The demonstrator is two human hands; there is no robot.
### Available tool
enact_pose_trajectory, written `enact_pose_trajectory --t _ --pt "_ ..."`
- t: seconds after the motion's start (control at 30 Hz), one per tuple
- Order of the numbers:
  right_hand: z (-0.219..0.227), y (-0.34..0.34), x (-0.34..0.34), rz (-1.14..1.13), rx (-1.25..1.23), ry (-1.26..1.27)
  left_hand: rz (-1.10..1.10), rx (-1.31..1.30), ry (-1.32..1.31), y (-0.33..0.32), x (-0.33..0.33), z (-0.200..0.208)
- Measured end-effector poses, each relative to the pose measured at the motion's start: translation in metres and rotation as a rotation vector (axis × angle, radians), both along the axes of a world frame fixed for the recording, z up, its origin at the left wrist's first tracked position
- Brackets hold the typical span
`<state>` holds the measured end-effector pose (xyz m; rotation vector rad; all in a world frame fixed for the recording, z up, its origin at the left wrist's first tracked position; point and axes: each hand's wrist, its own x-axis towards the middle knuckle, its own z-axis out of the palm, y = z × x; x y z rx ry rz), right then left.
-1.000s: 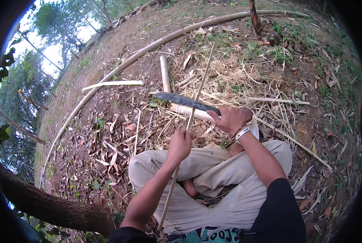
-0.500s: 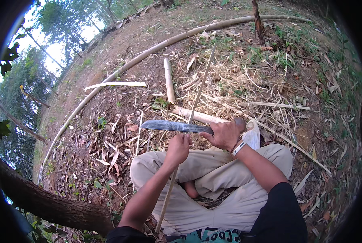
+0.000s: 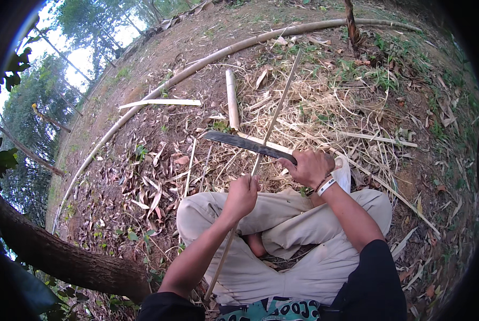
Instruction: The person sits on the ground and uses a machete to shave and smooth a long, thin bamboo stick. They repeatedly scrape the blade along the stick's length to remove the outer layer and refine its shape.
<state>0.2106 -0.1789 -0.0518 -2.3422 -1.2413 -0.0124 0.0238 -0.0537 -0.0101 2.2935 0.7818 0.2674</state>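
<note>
My left hand (image 3: pixel 241 197) is closed around a long, thin bamboo strip (image 3: pixel 282 100), which runs from beside my left hip up over the litter ahead. In my right hand (image 3: pixel 310 170) is the handle of a machete (image 3: pixel 239 142), its broad dark blade pointing left. The blade lies across the strip, a short way beyond my left fist. Whether its edge bites into the strip I cannot tell. Behind the blade lies a pale bamboo piece (image 3: pixel 271 145), partly covered by it.
I sit cross-legged on leaf-strewn ground. A short bamboo length (image 3: pixel 232 99), a split slat (image 3: pixel 162 102) and a heap of shavings (image 3: pixel 330 109) lie ahead. A long bamboo pole (image 3: pixel 207 60) curves behind them. A thick trunk (image 3: pixel 68 254) slants at lower left; a white bag (image 3: pixel 344 174) sits by my right knee.
The machete has moved away from my left fist, farther along the strip, and its blade now tilts down to the right. My left hand keeps its grip. The whole view has shifted slightly.
</note>
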Motion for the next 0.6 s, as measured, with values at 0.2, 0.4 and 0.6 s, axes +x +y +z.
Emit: enact_pose_trajectory --t 0.2,0.4,0.6 --pt "0.003 -0.002 0.015 -0.043 -0.019 0.084 -0.002 -0.045 -0.008 -0.001 -0.016 0.004" --pt "-0.003 -0.005 0.022 -0.117 0.002 0.178 0.001 -0.025 0.014 -0.005 -0.032 -0.001" --pt "-0.012 -0.008 0.015 -0.076 0.015 0.111 0.045 0.023 0.039 -0.002 -0.045 0.011"
